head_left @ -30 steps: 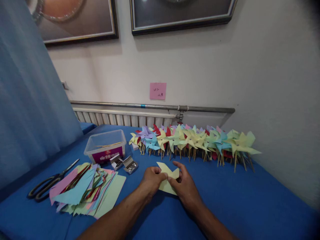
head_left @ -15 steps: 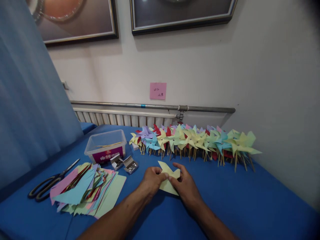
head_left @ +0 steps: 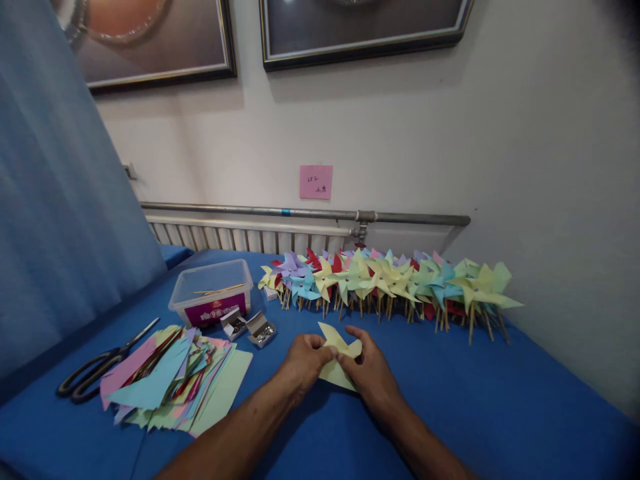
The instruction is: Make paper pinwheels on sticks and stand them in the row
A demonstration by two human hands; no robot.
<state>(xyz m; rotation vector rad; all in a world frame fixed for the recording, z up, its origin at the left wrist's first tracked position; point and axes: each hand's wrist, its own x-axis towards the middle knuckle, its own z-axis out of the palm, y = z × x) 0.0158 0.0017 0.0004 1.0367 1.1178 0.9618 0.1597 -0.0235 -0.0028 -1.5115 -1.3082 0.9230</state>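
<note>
A pale yellow paper piece [head_left: 336,373], partly folded into pinwheel points, lies on the blue table [head_left: 500,400] in front of me. My left hand [head_left: 303,363] pinches its left side near the middle. My right hand [head_left: 373,370] holds its right side, fingers curled over the folded tip. Both hands rest low on the cloth and meet at the paper's centre, hiding much of it.
A row of finished coloured pinwheels [head_left: 390,280] on sticks leans along the wall behind. To the left lie a stack of cut coloured paper [head_left: 175,380], black scissors [head_left: 95,370], a clear plastic box with sticks [head_left: 213,290] and two small open pin boxes [head_left: 250,327].
The hands and the yellow paper have shifted very slightly; the upper paper tip has risen a little. Everything else stays put.
</note>
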